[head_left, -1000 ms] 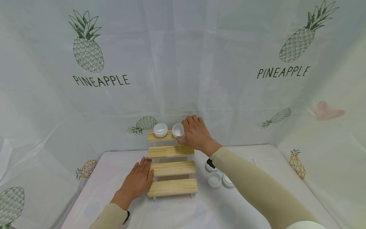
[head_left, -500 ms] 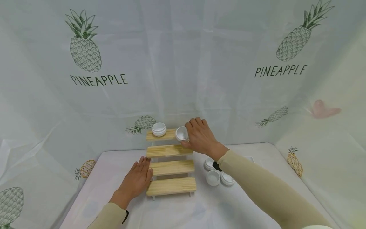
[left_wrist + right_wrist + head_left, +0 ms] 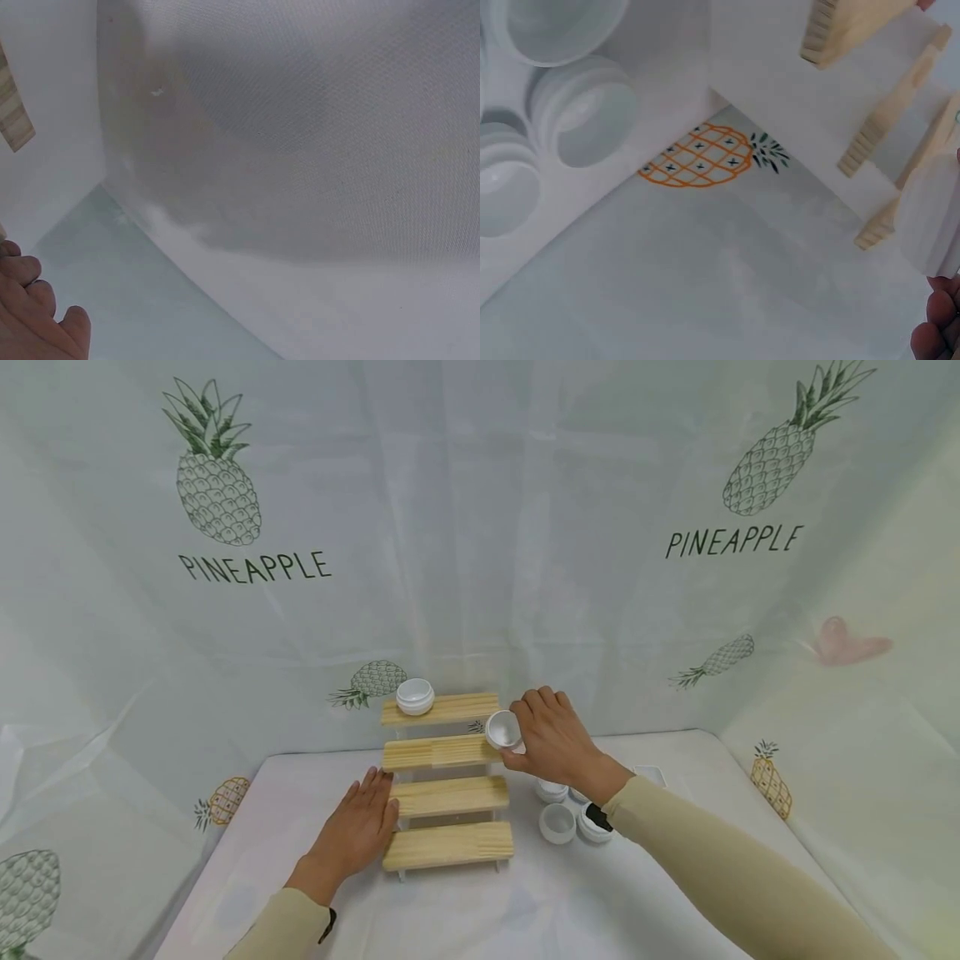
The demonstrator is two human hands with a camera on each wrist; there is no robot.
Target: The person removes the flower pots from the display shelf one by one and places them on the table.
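Observation:
A wooden stand with several stepped shelves (image 3: 450, 797) stands on the table. My left hand (image 3: 352, 828) lies along its left side with straight fingers. In the left wrist view, part of this hand (image 3: 34, 315) shows low at the left edge. My right hand (image 3: 558, 739) pinches a small white bowl (image 3: 503, 729) between thumb and fingers. That bowl is tilted, its opening facing me, at the right end of the second shelf from the top. Whether it touches the shelf I cannot tell. Another white bowl (image 3: 415, 697) sits upright at the left of the top shelf.
Several more white bowls (image 3: 557, 824) are grouped on the table right of the stand, partly behind my right forearm. A white tray edge (image 3: 651, 775) shows behind them. A cloth backdrop (image 3: 480, 527) with pineapple prints surrounds the table (image 3: 247, 827).
My right hand has lifted the bowl off the top shelf and brought it right and down, toward the second shelf's right end. The left hand has kept its place at the stand's side.

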